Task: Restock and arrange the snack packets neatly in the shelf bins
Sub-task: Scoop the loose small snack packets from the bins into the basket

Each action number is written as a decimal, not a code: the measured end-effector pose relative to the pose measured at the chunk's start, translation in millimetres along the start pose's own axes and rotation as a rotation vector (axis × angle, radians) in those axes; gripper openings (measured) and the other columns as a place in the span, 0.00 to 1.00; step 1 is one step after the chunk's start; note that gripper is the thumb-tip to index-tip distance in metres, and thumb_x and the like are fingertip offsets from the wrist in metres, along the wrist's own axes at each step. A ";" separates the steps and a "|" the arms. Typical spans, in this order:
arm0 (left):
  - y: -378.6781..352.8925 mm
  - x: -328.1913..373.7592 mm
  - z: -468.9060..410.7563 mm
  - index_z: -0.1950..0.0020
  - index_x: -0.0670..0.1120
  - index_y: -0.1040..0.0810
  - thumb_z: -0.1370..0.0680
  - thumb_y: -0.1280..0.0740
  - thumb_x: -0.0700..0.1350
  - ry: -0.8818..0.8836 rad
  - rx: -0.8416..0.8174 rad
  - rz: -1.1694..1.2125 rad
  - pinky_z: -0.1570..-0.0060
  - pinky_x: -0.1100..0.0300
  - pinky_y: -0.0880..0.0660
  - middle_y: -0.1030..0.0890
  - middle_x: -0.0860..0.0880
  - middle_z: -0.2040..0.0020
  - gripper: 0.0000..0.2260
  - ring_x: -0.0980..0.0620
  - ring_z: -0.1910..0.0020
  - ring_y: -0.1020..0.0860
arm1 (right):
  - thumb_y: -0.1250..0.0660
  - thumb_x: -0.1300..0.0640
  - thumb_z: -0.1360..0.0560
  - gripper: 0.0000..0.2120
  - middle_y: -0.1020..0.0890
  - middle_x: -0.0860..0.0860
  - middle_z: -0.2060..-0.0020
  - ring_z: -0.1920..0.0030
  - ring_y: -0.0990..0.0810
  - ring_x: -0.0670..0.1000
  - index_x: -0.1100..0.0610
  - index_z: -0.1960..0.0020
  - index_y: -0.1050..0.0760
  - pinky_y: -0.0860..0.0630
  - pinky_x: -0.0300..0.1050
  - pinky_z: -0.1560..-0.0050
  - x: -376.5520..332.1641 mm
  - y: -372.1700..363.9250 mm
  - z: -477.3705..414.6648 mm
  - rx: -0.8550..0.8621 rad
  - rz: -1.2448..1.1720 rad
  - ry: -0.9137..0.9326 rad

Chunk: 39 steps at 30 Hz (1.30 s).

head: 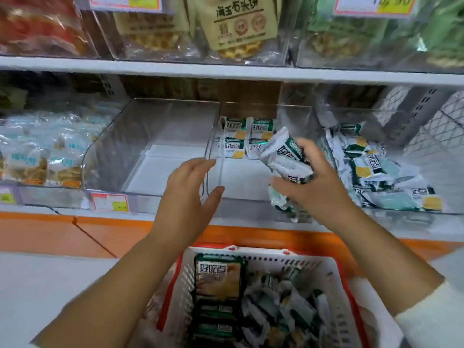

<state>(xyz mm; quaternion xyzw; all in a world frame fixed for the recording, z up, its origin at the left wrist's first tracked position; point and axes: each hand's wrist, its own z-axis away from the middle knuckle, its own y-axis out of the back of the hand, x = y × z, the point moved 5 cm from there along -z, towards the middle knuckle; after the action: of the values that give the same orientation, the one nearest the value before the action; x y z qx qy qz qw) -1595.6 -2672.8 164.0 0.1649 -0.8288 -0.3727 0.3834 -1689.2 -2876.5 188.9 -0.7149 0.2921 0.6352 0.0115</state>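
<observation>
**Packets held over the half-filled middle bin**

At the far left, a clear bin (75, 194) holds round biscuits in pale blue wrappers (37, 159). A red-bordered price tag (110, 202) hangs on the shelf edge beside it. Next along is an empty bin (160, 172) with a bare white floor.

The left hand (190, 194) hovers in front of the clear divider (213, 156) that separates this bin from the middle bin (241, 177). Its fingers are straight, its thumb is spread, and it holds nothing.

At the back of the middle bin, four green-and-white packets (241, 139) stand in two neat rows. The rest of the floor there is bare.

The right hand (313, 187) is curled around a bundle of packets (283, 156) of the same kind, tilted above the front right of the middle bin. The bundle hides part of the back row.

Further right, the right bin (414, 159) holds a loose heap of packets (371, 172), lying at all angles.

A white shelf board (226, 69) runs above the bins, with waffle bags (236, 26) on it.

Below the forearms sits a white basket (326, 267) with more packets in it. A larger green pack (218, 277) stands at its left side.
</observation>
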 end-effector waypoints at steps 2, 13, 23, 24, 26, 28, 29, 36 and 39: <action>-1.2 11.9 20.0 0.32 0.48 0.25 0.22 0.30 0.45 -0.080 -0.046 0.010 0.35 0.60 0.34 0.24 0.48 0.35 0.19 0.49 0.36 0.27 | 0.25 0.59 0.28 0.27 0.25 0.39 0.44 0.53 0.23 0.33 0.37 0.38 0.31 0.26 0.30 0.59 5.4 10.1 51.8 -0.118 -0.083 -0.110; -133.8 15.2 168.1 0.24 0.53 0.35 0.18 0.37 0.51 -0.100 -0.949 -0.130 0.29 0.54 0.34 0.34 0.51 0.24 0.23 0.50 0.28 0.33 | 0.23 0.38 0.38 0.36 0.21 0.46 0.40 0.42 0.21 0.50 0.50 0.34 0.27 0.23 0.50 0.43 270.5 -31.8 241.2 -0.392 0.214 -0.765; -92.3 43.0 70.3 0.38 0.55 0.21 0.22 0.33 0.46 -0.137 -0.357 0.143 0.47 0.77 0.34 0.26 0.60 0.46 0.13 0.62 0.48 0.28 | 0.37 0.56 0.20 0.11 0.19 0.36 0.52 0.52 0.21 0.38 0.40 0.48 0.23 0.26 0.32 0.54 94.5 12.8 120.4 0.068 0.089 -0.319; -84.8 45.6 48.1 0.39 0.54 0.21 0.22 0.32 0.44 -0.116 -0.273 0.165 0.49 0.78 0.34 0.26 0.61 0.47 0.12 0.62 0.50 0.27 | 0.37 0.55 0.20 0.10 0.20 0.34 0.52 0.50 0.21 0.36 0.39 0.47 0.23 0.26 0.32 0.52 78.0 15.9 105.8 0.057 0.051 -0.267; -76.4 47.2 6.2 0.38 0.54 0.21 0.22 0.31 0.42 -0.078 -0.180 0.193 0.50 0.76 0.31 0.26 0.60 0.46 0.14 0.61 0.50 0.26 | 0.37 0.54 0.20 0.11 0.21 0.32 0.50 0.49 0.24 0.32 0.39 0.45 0.24 0.28 0.26 0.54 45.6 21.3 68.0 0.049 0.009 -0.184; -77.4 41.8 -33.6 0.35 0.53 0.23 0.21 0.32 0.42 -0.035 -0.134 0.188 0.46 0.67 0.26 0.26 0.56 0.42 0.15 0.59 0.46 0.25 | 0.38 0.55 0.20 0.12 0.24 0.33 0.43 0.48 0.25 0.32 0.40 0.41 0.26 0.30 0.24 0.56 37.3 25.2 22.2 0.040 0.067 -0.132; -80.9 37.5 -52.5 0.34 0.52 0.24 0.21 0.32 0.43 -0.006 -0.117 0.175 0.42 0.63 0.26 0.26 0.53 0.39 0.16 0.56 0.42 0.25 | 0.38 0.56 0.20 0.14 0.25 0.36 0.40 0.47 0.25 0.34 0.41 0.38 0.27 0.30 0.26 0.55 39.1 25.1 -2.7 0.027 0.118 -0.125; -131.7 -5.0 -143.8 0.24 0.46 0.36 0.23 0.31 0.40 0.273 -0.077 0.126 0.30 0.51 0.33 0.35 0.43 0.27 0.28 0.44 0.30 0.34 | 0.26 0.51 0.29 0.41 0.33 0.51 0.33 0.36 0.28 0.53 0.43 0.23 0.45 0.27 0.50 0.36 95.5 1.9 -170.8 -0.217 0.635 -0.118; -152.9 -23.2 -153.3 0.22 0.46 0.43 0.24 0.28 0.43 0.382 -0.035 0.131 0.30 0.48 0.32 0.41 0.43 0.23 0.35 0.42 0.28 0.35 | 0.24 0.49 0.31 0.47 0.33 0.56 0.34 0.37 0.27 0.58 0.41 0.23 0.50 0.26 0.53 0.38 98.5 6.4 -203.2 -0.295 0.829 -0.099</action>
<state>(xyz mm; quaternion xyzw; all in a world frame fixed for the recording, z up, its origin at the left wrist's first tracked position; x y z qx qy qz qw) -1466.1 -2837.3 103.9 0.1716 -0.7434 -0.3234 0.5597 -1506.6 -3000.3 140.3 -0.5002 0.4595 0.6545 -0.3322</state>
